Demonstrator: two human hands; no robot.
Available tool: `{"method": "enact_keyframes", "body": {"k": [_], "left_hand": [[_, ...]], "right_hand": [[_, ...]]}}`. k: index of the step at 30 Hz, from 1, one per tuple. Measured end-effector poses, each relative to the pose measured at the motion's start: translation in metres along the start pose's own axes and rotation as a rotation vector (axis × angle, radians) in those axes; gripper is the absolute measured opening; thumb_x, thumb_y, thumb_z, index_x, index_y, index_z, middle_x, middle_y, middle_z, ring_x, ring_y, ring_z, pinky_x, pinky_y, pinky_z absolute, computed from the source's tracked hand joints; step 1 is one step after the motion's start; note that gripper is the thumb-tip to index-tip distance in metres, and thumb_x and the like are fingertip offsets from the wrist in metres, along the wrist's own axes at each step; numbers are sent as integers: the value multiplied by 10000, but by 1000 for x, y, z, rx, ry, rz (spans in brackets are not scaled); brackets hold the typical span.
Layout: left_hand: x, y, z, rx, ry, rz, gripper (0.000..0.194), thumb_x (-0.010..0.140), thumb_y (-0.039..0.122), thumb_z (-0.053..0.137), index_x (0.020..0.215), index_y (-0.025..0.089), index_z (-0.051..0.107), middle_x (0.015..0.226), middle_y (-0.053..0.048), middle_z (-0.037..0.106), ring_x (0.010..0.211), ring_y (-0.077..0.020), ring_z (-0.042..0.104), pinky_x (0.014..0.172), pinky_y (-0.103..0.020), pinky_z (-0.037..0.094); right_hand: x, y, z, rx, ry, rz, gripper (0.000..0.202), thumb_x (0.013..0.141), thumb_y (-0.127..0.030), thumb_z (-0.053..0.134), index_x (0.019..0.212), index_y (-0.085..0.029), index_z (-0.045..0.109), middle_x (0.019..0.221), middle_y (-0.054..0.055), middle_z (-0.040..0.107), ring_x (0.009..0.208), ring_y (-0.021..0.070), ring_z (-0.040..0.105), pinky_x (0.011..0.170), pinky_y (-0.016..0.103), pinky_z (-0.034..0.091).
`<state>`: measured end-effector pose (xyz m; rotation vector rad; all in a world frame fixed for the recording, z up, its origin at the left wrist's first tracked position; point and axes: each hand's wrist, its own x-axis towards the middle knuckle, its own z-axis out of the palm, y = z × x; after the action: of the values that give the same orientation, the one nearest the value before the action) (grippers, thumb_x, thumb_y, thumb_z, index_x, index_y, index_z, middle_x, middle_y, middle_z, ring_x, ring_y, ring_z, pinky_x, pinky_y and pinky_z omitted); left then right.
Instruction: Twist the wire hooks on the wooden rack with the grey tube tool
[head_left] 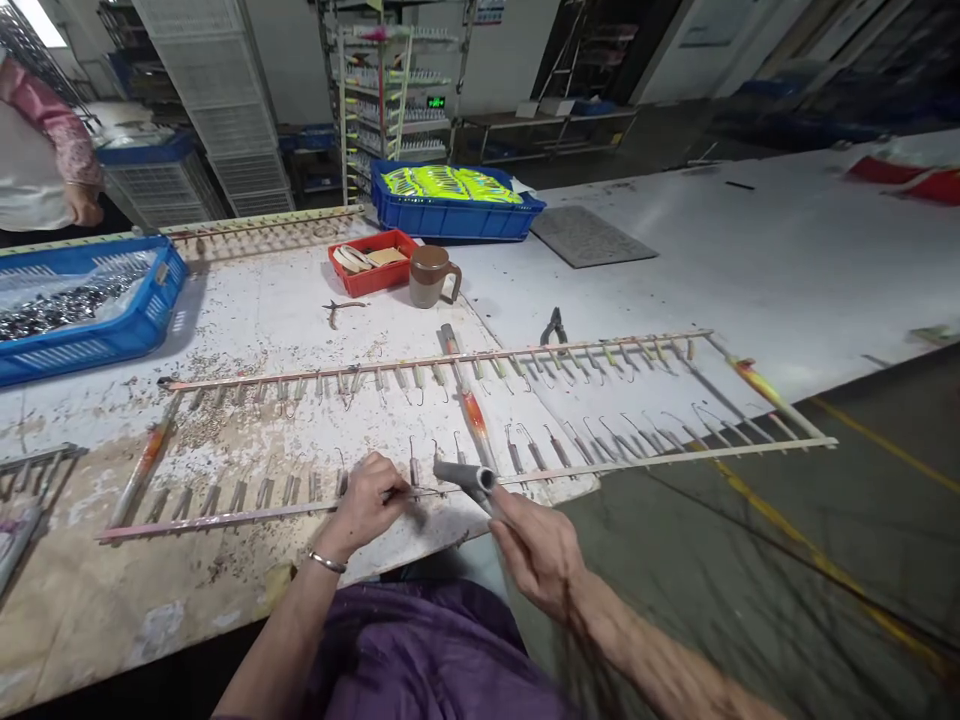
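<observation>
A long metal rack (285, 512), with rows of small hooked wire pieces along both rails, lies across the table before me. My left hand (369, 500) is closed in a pinch at its near rail; whatever sits between the fingertips is too small to name. My right hand (541, 550) is wrapped around a grey tool with a hollow, tube-shaped head (466, 476). That head is above the near rail, just right of my left fingertips. An orange-stained crossbar (472, 412) of the rack runs behind it.
Pliers (554, 328) and cutters (343, 308) lie beyond the rack. Farther back are a brown mug (429, 278), a red tray (367, 262), a blue crate (457, 215) of yellow pieces and a grey mat (592, 237). A blue basket (142, 325) stands left, near another person (45, 150).
</observation>
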<state>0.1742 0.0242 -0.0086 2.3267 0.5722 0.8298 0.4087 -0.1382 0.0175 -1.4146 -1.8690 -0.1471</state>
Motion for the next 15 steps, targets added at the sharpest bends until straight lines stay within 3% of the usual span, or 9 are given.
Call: {"method": "enact_keyframes", "body": {"k": [6, 11, 15], "left_hand": [[0, 2, -1, 0, 8, 15, 235, 873, 1, 583, 795, 215, 643, 736, -3, 630, 798, -187, 574, 730, -317, 451], [-1, 1, -1, 12, 16, 33, 252, 818, -35, 603, 810, 214, 645, 743, 2, 633, 804, -186, 573, 735, -310, 448], [0, 2, -2, 21, 10, 31, 237, 870, -11, 601, 812, 213, 652, 740, 0, 634, 798, -182, 582, 731, -309, 455]], "right_hand": [[-2, 0, -6, -100, -113, 20, 511, 1079, -191, 509, 1589, -222, 529, 651, -32, 619, 466, 153, 547, 435, 245, 443], [-4, -3, -10, -15, 79, -4, 618, 1074, -182, 492, 1682, -223, 387, 730, -4, 663, 565, 180, 602, 538, 282, 523], [-9, -4, -5, -64, -70, 10, 475, 1089, -219, 504, 1556, -259, 583, 645, -29, 606, 473, 145, 535, 452, 236, 440]]}}
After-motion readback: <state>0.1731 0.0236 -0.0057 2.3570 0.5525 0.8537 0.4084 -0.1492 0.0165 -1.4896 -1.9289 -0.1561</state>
